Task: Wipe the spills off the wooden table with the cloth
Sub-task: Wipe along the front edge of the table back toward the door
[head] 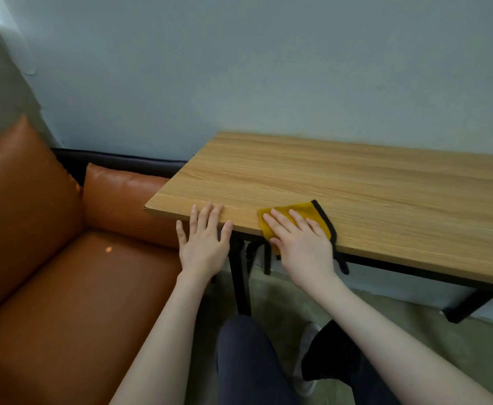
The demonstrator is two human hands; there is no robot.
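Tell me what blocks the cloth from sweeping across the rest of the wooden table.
Nothing visible does. The right hand presses the yellow cloth flat at the near edge of the wooden table; the left hand rests on that edge, off to the left.

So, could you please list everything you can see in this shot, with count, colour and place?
wooden table: one, light wood top on black legs, right, against the wall
cloth: one, yellow with black trim, at the table's near edge, partly hanging over
sofa: one, orange-brown leather, left of the table
wall: pale grey-blue, behind
floor: greenish grey, under the table
legs: dark trousers, bottom centre
left hand: fingers straight, resting on the table's near edge
right hand: fingers straight, pressing flat on the cloth
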